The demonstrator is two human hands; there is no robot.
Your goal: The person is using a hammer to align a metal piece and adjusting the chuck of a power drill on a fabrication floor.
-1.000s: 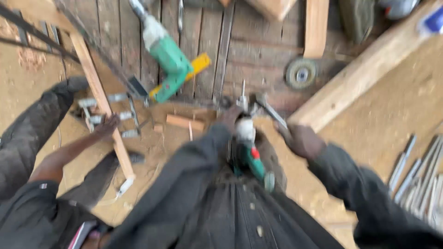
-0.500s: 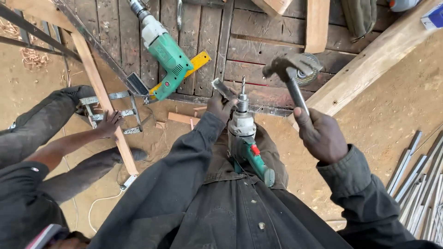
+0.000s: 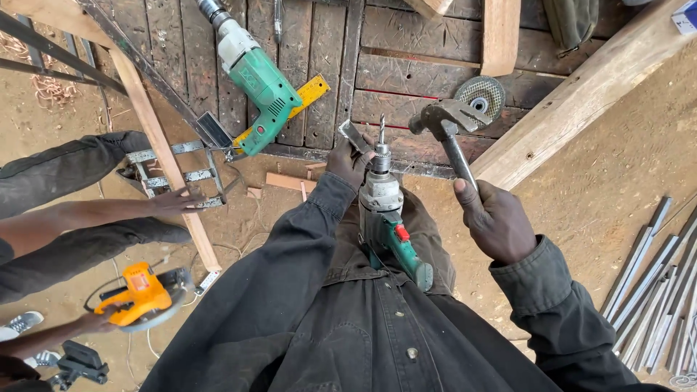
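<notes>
At far left a co-worker's hand (image 3: 178,199) lies flat on a small metal frame (image 3: 178,178) on the dirt, near an orange power tool (image 3: 141,294). The person's left hand (image 3: 348,161) is closed around a short flat metal piece (image 3: 354,136) beside the bit of a green drill (image 3: 385,225) propped upright against their jacket. The right hand (image 3: 497,221) is wrapped tightly around the handle of a claw hammer (image 3: 446,123), its head raised over the dark wooden pallet (image 3: 406,65).

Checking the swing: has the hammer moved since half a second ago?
Yes. The hammer in the right hand sits a little lower and further left, its head now beside the grinding disc rather than over it.
</notes>
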